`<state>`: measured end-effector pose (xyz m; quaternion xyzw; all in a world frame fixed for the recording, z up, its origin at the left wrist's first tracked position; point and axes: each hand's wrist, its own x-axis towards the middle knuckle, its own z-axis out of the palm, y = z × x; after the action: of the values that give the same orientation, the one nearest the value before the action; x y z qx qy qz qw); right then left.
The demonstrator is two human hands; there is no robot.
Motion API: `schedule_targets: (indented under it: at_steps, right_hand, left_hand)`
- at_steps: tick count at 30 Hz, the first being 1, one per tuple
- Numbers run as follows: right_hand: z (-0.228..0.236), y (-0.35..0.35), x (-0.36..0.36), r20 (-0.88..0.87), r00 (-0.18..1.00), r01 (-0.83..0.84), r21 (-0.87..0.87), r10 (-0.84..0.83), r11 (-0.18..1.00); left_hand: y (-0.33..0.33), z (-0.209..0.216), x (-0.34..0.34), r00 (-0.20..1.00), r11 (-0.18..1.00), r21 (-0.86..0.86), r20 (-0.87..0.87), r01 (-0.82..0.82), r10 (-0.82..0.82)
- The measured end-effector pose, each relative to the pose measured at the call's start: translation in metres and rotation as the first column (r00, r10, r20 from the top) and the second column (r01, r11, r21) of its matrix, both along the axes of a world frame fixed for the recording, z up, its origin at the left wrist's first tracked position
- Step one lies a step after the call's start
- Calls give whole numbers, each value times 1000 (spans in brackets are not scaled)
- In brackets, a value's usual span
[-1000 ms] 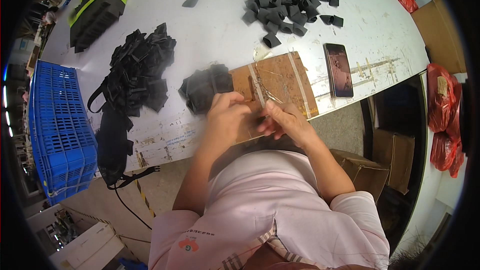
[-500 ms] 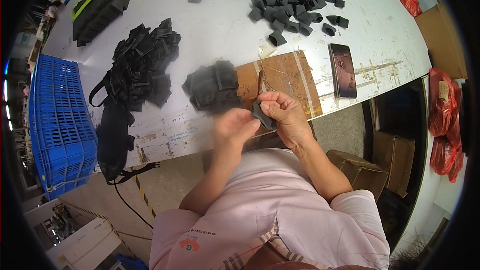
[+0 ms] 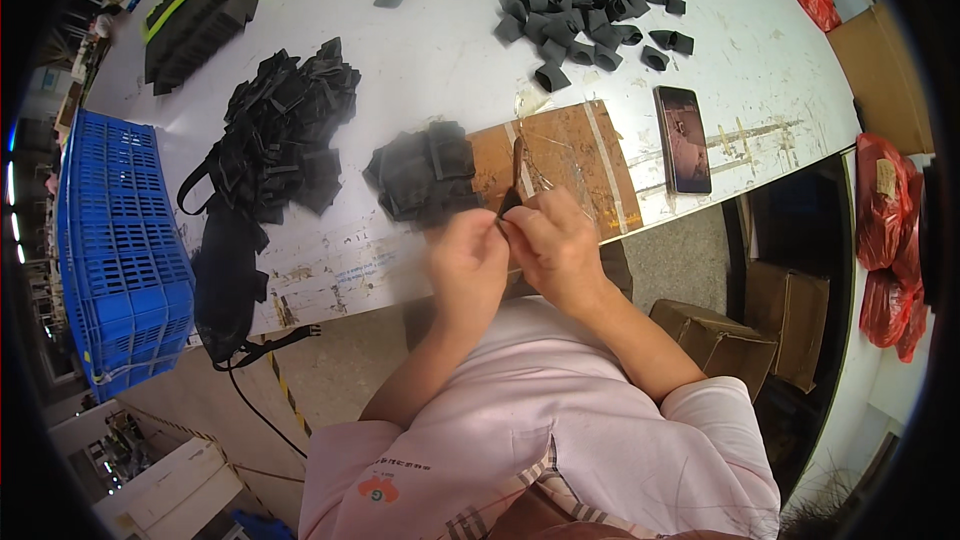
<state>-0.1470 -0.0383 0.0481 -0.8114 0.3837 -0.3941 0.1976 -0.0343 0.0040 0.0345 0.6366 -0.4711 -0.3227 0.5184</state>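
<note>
Both hands meet at the table's near edge, pinching a small dark fabric piece (image 3: pixel 509 203) that their fingers mostly cover. My left hand (image 3: pixel 468 262) grips its left side, and my right hand (image 3: pixel 556 248) has thumb and fingers closed on the other side. Just beyond them, a slim brown tool (image 3: pixel 517 160) lies on a brown taped board (image 3: pixel 585 155); its kind is unclear. Left of the board sits a stack of black fabric pieces (image 3: pixel 420 175). A heap of dark grey fabric loops (image 3: pixel 580 10) lies at the far side.
A tangled black fabric pile (image 3: pixel 285 130) and blue plastic crate (image 3: pixel 125 240) are on the left. Grey pieces with a yellow-green band (image 3: pixel 205 10) stand behind. A phone (image 3: pixel 684 140) lies right of the board. Cardboard boxes (image 3: pixel 720 335) and red bags (image 3: pixel 885 230) are at right.
The fabric piece has turned and is now largely hidden between my fingers. My left hand has risen and rotated, bringing its fingertips against those of my right hand.
</note>
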Motion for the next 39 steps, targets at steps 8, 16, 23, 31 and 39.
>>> schedule_targets:
  at_steps: [8,16,23,31,39]
  right_hand:
    - [-7,-10,2,95,991,89,28,-91,996]
    - [23,-8,-6,762,367,-878,474,-534,72]
    - [106,-59,-6,661,748,-600,629,66,496]
    - [56,-66,-5,707,706,-630,594,50,500]
    - [65,-67,-3,585,804,-510,590,105,626]
  left_hand:
    - [-15,16,17,471,982,140,-880,124,66]
    - [-8,36,2,987,972,-232,-151,18,-54]
    - [-51,91,30,-572,806,-507,-774,305,-270]
    - [-47,68,22,547,965,-149,-800,214,-245]
    - [-55,78,23,933,905,-373,-203,206,-296]
